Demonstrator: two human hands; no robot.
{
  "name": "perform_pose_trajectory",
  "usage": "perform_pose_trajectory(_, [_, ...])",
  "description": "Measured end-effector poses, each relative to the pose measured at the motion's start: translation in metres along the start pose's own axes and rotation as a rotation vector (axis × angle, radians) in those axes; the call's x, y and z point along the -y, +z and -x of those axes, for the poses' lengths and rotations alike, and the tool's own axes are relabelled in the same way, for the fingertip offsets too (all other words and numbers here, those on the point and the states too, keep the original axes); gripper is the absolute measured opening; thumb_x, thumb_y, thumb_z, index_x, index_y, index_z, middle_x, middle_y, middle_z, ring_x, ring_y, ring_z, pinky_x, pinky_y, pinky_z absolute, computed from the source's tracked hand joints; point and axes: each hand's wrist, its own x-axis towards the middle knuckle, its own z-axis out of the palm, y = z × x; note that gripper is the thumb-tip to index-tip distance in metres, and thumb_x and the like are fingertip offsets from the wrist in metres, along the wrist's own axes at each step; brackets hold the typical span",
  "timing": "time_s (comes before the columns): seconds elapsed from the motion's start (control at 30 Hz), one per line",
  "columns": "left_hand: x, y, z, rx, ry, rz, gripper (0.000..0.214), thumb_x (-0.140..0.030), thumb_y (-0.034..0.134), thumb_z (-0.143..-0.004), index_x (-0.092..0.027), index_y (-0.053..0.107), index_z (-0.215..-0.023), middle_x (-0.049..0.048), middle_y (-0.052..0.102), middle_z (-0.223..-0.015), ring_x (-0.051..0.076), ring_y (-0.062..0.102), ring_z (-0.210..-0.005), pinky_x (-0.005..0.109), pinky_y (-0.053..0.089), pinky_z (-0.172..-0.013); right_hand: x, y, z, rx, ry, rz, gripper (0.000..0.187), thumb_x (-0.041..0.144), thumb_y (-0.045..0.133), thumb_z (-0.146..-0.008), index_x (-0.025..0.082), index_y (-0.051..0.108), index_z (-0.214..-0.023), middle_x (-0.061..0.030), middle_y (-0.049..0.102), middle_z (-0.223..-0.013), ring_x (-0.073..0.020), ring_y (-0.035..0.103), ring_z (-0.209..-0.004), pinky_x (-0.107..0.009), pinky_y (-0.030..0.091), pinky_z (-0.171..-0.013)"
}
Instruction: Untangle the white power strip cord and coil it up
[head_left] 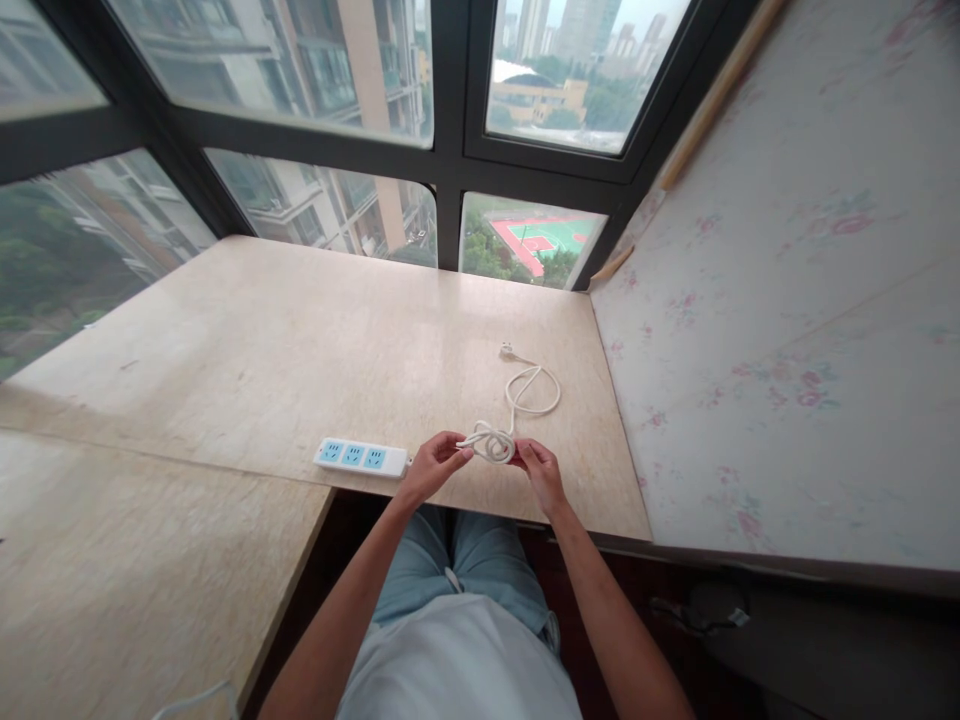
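Note:
A white power strip [361,456] with blue sockets lies near the front edge of the beige stone sill [300,340]. Its white cord [525,395] runs right, is bunched into a small coil [491,442], then loops out to the plug [508,351] lying farther back. My left hand [435,465] pinches the left side of the coil. My right hand [538,470] has its fingers closed on the coil's right side. Both hands hover just above the sill's front edge.
Dark-framed windows [450,160] rise behind the sill. A floral-papered wall [787,330] stands on the right. A lower beige surface [135,570] sits at the front left, with a bit of white cable [195,700] at its near edge.

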Motion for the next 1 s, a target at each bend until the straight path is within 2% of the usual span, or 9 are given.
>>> perform_pose_trajectory(0.1, [0.000,0.006,0.004,0.027,0.013,-0.057,0.045,-0.050,0.067,-0.075,-0.014,0.058,-0.101,0.0084,0.067,-0.097,0.018,0.065,-0.088,0.029,0.051,-0.078,0.002,-0.012,0.002,0.144,-0.006,0.163,0.037,0.051,0.063,-0.081,0.015,0.073,-0.085,-0.0075,0.071,-0.087,-0.0202,0.066,-0.081,-0.034,0.052,-0.078])
perform_pose_trajectory(0.2, [0.001,0.012,0.009,0.086,0.042,-0.209,0.047,-0.050,0.067,-0.076,-0.016,0.059,-0.108,0.0082,0.065,-0.106,0.019,0.063,-0.095,0.029,0.051,-0.081,0.004,-0.020,0.005,0.272,-0.057,0.319,0.032,0.046,0.061,-0.084,0.017,0.075,-0.087,-0.0079,0.071,-0.094,-0.0212,0.065,-0.090,-0.034,0.049,-0.085])
perform_pose_trajectory(0.3, [0.003,0.017,0.012,0.109,0.051,-0.390,0.051,-0.050,0.070,-0.072,-0.019,0.061,-0.111,0.0073,0.065,-0.109,0.020,0.062,-0.096,0.030,0.050,-0.081,0.000,-0.025,0.006,0.323,-0.075,0.379,0.027,0.043,0.064,-0.081,0.018,0.074,-0.088,-0.0077,0.071,-0.097,-0.0208,0.065,-0.093,-0.035,0.048,-0.088])
perform_pose_trajectory(0.4, [0.009,0.019,0.011,0.092,0.073,-0.499,0.043,-0.048,0.069,-0.073,-0.019,0.064,-0.105,0.0062,0.067,-0.101,0.020,0.062,-0.092,0.030,0.049,-0.081,-0.011,-0.026,0.003,0.259,0.003,0.334,0.029,0.043,0.067,-0.078,0.017,0.070,-0.091,-0.0074,0.070,-0.093,-0.0199,0.066,-0.088,-0.033,0.052,-0.081])
perform_pose_trajectory(0.53, [0.021,0.017,0.008,0.068,0.111,-0.505,0.039,-0.045,0.069,-0.075,-0.019,0.065,-0.104,0.0047,0.068,-0.097,0.018,0.063,-0.089,0.028,0.048,-0.079,-0.020,-0.025,-0.009,0.019,0.197,0.151,0.039,0.045,0.069,-0.075,0.017,0.059,-0.099,-0.0069,0.068,-0.091,-0.0193,0.068,-0.077,-0.029,0.056,-0.063])
perform_pose_trajectory(0.63, [0.032,0.016,0.007,0.032,0.194,-0.566,0.035,-0.046,0.067,-0.077,-0.019,0.065,-0.099,0.0042,0.068,-0.094,0.016,0.062,-0.085,0.027,0.046,-0.076,-0.018,-0.022,-0.024,-0.152,0.278,-0.035,0.044,0.039,0.072,-0.073,0.018,0.051,-0.105,-0.0066,0.068,-0.089,-0.0186,0.069,-0.075,-0.030,0.058,-0.066])
perform_pose_trajectory(0.73, [0.042,0.018,0.006,-0.040,0.287,-0.643,0.032,-0.048,0.063,-0.080,-0.019,0.065,-0.094,0.0040,0.068,-0.088,0.015,0.061,-0.080,0.026,0.045,-0.072,-0.010,-0.018,-0.042,-0.163,0.301,-0.158,0.042,0.034,0.072,-0.073,0.018,0.048,-0.104,-0.0086,0.070,-0.094,-0.0194,0.070,-0.079,-0.031,0.058,-0.069])
perform_pose_trajectory(0.87, [0.048,0.022,0.007,-0.090,0.333,-0.680,0.030,-0.047,0.061,-0.082,-0.020,0.064,-0.093,0.0046,0.067,-0.085,0.015,0.061,-0.078,0.026,0.044,-0.070,-0.003,-0.011,-0.065,-0.167,0.344,-0.067,0.045,0.028,0.072,-0.070,0.017,0.047,-0.106,-0.0078,0.069,-0.094,-0.0155,0.068,-0.068,-0.025,0.056,-0.056])
perform_pose_trajectory(1.0, [0.050,0.021,0.011,-0.082,0.339,-0.575,0.029,-0.044,0.061,-0.082,-0.020,0.064,-0.099,0.0060,0.068,-0.092,0.017,0.063,-0.083,0.028,0.047,-0.075,-0.002,-0.001,-0.083,-0.181,0.325,0.220,0.044,0.029,0.069,-0.071,0.016,0.049,-0.108,-0.0042,0.066,-0.088,-0.0103,0.061,-0.055,-0.018,0.045,-0.040])
